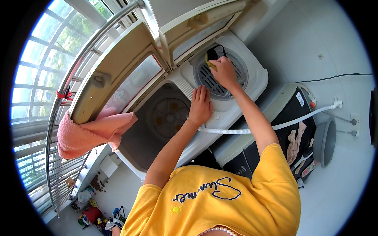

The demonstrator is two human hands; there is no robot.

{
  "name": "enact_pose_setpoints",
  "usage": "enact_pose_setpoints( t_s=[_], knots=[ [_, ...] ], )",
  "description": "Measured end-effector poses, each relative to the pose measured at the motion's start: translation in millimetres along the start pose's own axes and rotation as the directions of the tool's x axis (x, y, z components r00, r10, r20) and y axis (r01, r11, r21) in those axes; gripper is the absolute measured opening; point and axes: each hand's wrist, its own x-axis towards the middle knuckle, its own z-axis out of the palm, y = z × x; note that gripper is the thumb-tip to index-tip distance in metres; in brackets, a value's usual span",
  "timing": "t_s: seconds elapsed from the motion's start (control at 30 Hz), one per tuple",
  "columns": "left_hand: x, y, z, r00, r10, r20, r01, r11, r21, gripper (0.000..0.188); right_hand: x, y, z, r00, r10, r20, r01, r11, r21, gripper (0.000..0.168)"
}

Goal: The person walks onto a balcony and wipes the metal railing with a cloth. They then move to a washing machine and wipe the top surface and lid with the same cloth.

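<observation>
A twin-tub washing machine (pixel 258 69) stands before me with both lids raised. My right hand (pixel 223 70) grips a black and yellow-green cloth item (pixel 211 55) with a black strap loop. It is over the round slotted cover (pixel 236 60) of the smaller tub; my fingers hide part of the item. My left hand (pixel 201 105) lies flat on the strip between the two tubs, holding nothing. To its left, the larger wash tub (pixel 133 135) shows a round ribbed disc (pixel 169 116) at its bottom.
A pink towel (pixel 88 135) drapes over the corner of the left lid (pixel 118 67), near a metal rail (pixel 53 124). A white corrugated hose (pixel 291 123) passes by my right forearm. Right of me, a black-topped appliance (pixel 283 118) holds light cloth and brushes beside a grey basin (pixel 324 144).
</observation>
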Motion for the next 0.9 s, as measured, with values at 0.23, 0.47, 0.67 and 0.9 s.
enact_pose_setpoints(
  t_s=[0.23, 0.47, 0.67, 0.9],
  knots=[
    [2, 3, 1, 0.996, -0.05, -0.072, 0.044, 0.995, -0.091, 0.055, -10, -15, 32, 0.992, -0.094, 0.087, 0.095, 0.995, -0.008, 0.027],
    [0, 4, 3, 0.996, -0.056, -0.07, 0.051, 0.996, -0.069, 0.052, -10, -27, 44, 0.986, 0.12, 0.113, -0.139, 0.975, 0.173, 0.023],
    [1, 3, 6, 0.991, -0.047, -0.128, 0.033, 0.994, -0.104, 0.049, -10, -46, 30, 0.893, 0.332, 0.303, -0.402, 0.892, 0.208, 0.021],
    [-2, -1, 6, 0.975, -0.033, -0.219, -0.004, 0.986, -0.166, 0.043, -29, -14, 1, 0.774, 0.273, 0.572, -0.449, 0.873, 0.19, 0.024]
  ],
)
